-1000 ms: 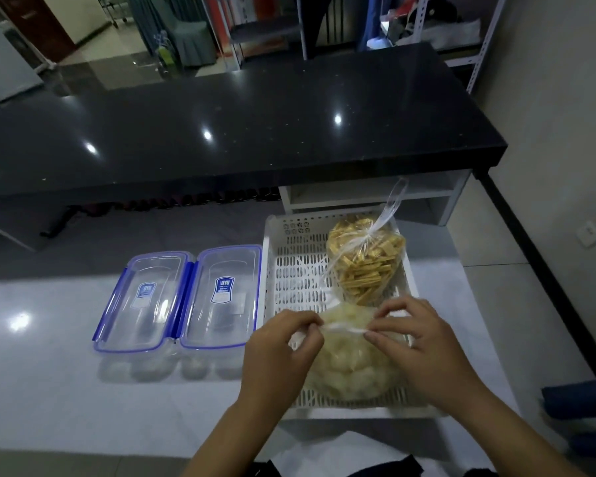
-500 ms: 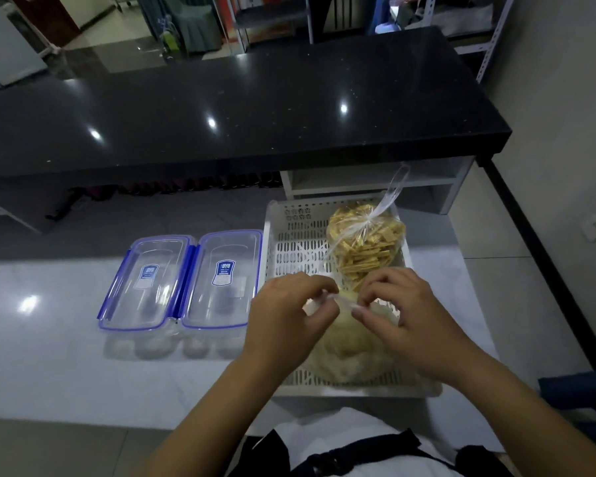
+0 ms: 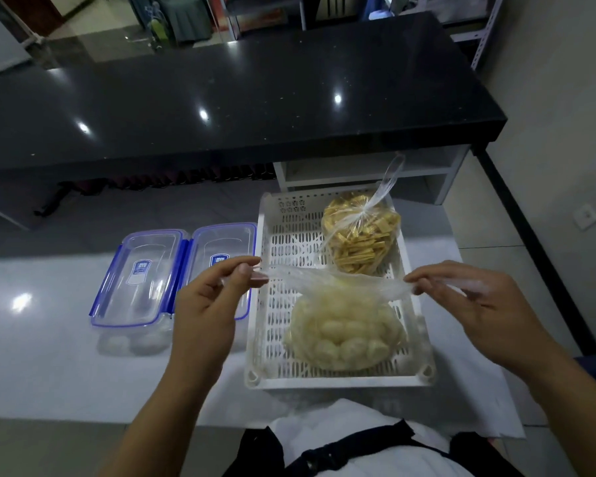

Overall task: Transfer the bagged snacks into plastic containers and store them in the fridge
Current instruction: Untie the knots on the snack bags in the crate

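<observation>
A clear bag of pale round snacks (image 3: 341, 333) lies in the near half of a white slotted basket (image 3: 276, 339). My left hand (image 3: 214, 297) pinches the left end of the bag's top, and my right hand (image 3: 479, 304) pinches the right end. The plastic is stretched wide between them above the basket. Behind it in the basket sits a tied bag of yellow stick snacks (image 3: 362, 235). Two clear plastic containers with blue-edged lids (image 3: 141, 277) (image 3: 221, 246) stand side by side left of the basket; my left hand covers part of the nearer one.
Everything rests on a white glossy counter (image 3: 49, 373). A long black countertop (image 3: 221, 98) runs across the back, with a white shelf unit (image 3: 358, 170) beneath it. A wall (image 3: 565, 132) and floor tiles lie to the right.
My hands were close together at the knot of the pale snack bag. They have since pulled apart, left and right, stretching the bag's top out wide.
</observation>
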The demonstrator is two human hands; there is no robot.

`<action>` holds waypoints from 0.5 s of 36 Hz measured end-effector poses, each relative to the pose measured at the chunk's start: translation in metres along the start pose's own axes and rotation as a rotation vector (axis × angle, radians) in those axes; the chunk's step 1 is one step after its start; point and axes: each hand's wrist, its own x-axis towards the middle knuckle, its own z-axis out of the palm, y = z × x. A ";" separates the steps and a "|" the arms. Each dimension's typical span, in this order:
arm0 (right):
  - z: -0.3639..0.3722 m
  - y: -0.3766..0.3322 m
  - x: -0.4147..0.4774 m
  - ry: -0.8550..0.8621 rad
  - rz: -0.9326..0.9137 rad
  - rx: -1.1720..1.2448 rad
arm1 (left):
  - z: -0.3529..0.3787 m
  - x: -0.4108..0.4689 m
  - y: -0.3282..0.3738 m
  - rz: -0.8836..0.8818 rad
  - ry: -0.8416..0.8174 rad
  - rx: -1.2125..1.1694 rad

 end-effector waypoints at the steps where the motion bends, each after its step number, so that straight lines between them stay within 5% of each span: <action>1: -0.001 -0.001 -0.001 0.034 -0.008 0.003 | -0.002 0.000 0.002 -0.035 0.007 -0.057; 5: -0.006 -0.010 -0.003 0.166 -0.061 -0.033 | -0.007 0.005 0.010 -0.101 -0.040 -0.140; 12: -0.023 -0.023 0.000 0.064 -0.113 -0.179 | -0.006 0.010 0.022 -0.065 -0.237 -0.131; 18: -0.025 -0.039 -0.001 0.175 -0.110 -0.032 | 0.007 0.014 0.029 -0.016 -0.279 -0.017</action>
